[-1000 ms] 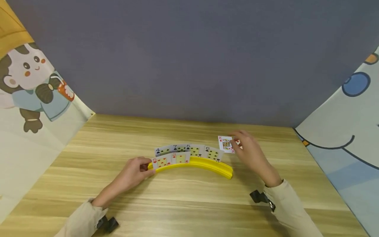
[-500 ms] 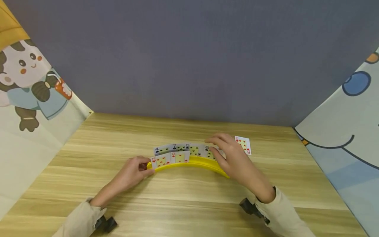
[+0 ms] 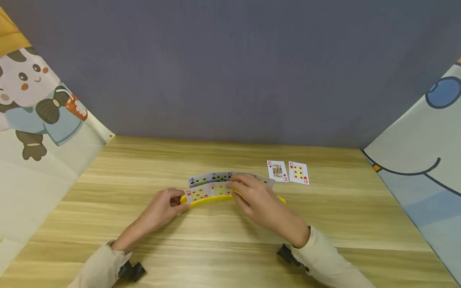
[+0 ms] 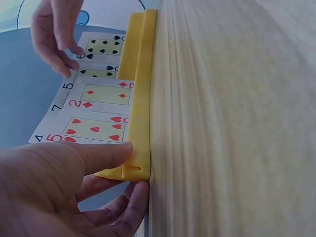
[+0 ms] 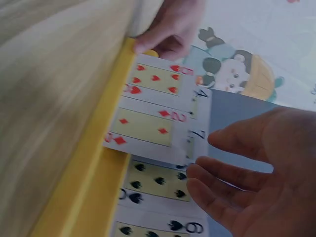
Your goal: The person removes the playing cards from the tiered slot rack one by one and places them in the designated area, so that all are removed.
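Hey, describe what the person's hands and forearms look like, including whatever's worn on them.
The left hand and the right hand are bare, without gloves. The loose beige fabric left sleeve and matching beige fabric right sleeve look long and slightly wrinkled. A small, blocky black left wrist device and similar black right wrist device sit close to them.

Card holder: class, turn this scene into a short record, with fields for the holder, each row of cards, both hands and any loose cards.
Holder: yellow, curved, on the table
Front row, left to right: 5 of hearts, 2 of diamonds
Back row, left to right: black 4, black 7, black 5, black 6
Left hand: grips the holder's left end
Right hand: at the cards, gripping none; touch unclear
Loose cards, face up: king of diamonds; to its right, a heart card
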`<state>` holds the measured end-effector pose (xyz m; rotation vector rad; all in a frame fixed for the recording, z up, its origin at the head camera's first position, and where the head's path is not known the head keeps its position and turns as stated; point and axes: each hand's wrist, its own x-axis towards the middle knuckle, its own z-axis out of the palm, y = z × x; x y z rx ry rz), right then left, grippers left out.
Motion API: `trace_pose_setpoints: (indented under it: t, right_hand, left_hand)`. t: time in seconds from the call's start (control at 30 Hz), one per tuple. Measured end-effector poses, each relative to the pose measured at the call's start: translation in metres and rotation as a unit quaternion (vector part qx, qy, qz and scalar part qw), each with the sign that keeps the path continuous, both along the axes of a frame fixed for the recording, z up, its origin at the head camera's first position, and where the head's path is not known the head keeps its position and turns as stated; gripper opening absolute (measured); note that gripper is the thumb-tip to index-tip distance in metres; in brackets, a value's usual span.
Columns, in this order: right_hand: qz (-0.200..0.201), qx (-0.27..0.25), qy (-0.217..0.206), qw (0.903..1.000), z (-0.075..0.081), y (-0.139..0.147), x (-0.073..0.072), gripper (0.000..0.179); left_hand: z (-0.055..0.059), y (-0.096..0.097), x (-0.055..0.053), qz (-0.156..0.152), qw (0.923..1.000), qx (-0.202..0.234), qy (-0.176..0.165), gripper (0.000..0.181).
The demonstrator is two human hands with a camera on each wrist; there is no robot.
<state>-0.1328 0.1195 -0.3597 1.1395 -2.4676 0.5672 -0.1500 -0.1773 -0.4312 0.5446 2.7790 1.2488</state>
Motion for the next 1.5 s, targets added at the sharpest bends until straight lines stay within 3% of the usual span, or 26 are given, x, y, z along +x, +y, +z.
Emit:
trace_pose_setpoints:
  t: [0.17, 0.53, 0.77, 1.1, 1.5]
  right_hand:
    - [-0.011, 0.025, -0.025, 0.9993, -0.005, -0.002, 0.002, 0.028]
    - [-0.033, 0.051, -0.031, 0.9977, -0.010, -0.002, -0.001, 0.014]
    - [-0.023, 0.059, -0.019, 0.9978, -0.016, -0.005, -0.004, 0.019]
    - [-0.030, 0.070, -0.080, 0.9939, -0.029, -0.008, -0.008, 0.023]
    - [-0.018, 0.055, -0.048, 0.9972, -0.032, -0.010, -0.010, 0.019]
  left_hand:
    - [0.000, 0.000, -0.001, -0.004, 1.0000, 0.004, -0.006, 0.027]
    - [-0.001, -0.001, 0.000, -0.005, 0.9999, -0.002, 0.014, 0.022]
    - [-0.001, -0.001, 0.000, -0.005, 0.9999, -0.002, 0.011, 0.024]
    - [0.003, -0.001, 0.002, -0.007, 0.9998, 0.006, 0.018, 0.024]
    - [0.002, -0.001, 0.001, 0.000, 0.9999, -0.007, 0.011, 0.020]
